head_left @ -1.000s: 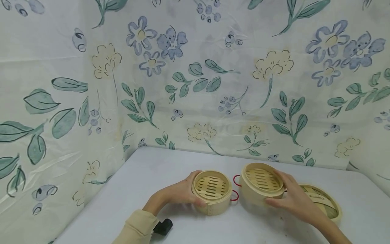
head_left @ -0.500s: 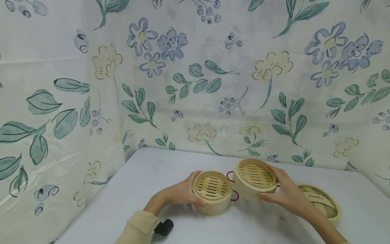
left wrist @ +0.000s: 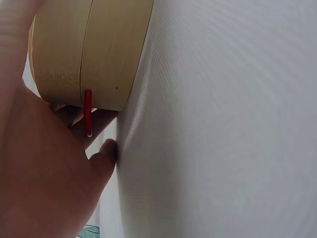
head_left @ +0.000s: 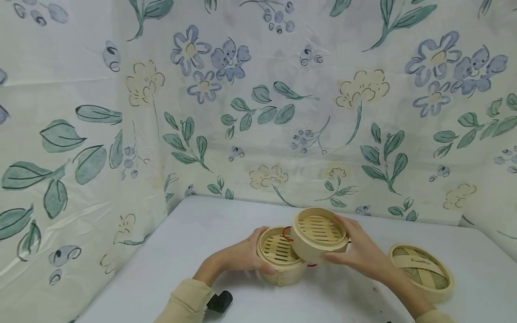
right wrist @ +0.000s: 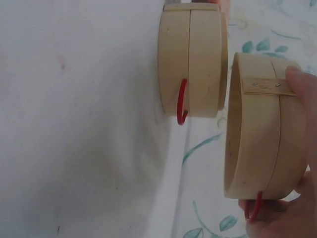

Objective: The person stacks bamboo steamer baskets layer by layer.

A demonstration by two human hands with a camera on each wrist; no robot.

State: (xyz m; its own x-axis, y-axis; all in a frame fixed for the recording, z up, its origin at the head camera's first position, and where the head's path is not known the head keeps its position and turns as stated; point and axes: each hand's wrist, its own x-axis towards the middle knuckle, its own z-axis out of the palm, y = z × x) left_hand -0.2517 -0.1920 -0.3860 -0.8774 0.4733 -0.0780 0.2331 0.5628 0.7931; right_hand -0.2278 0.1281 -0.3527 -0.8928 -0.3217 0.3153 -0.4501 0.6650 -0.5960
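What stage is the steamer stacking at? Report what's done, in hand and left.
Done: the lower steamer basket stands on the table, held by the left hand. In hand: the right hand holds the upper steamer basket raised, overlapping the lower one but not seated. Left: seating it; the lid lies apart at the right.

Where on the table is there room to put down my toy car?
The widest bare patch of the table runs from the left hand to the flowered cloth wall. Another strip lies behind the woven lid. The middle is crowded: the right hand holds one steamer basket over the other basket.
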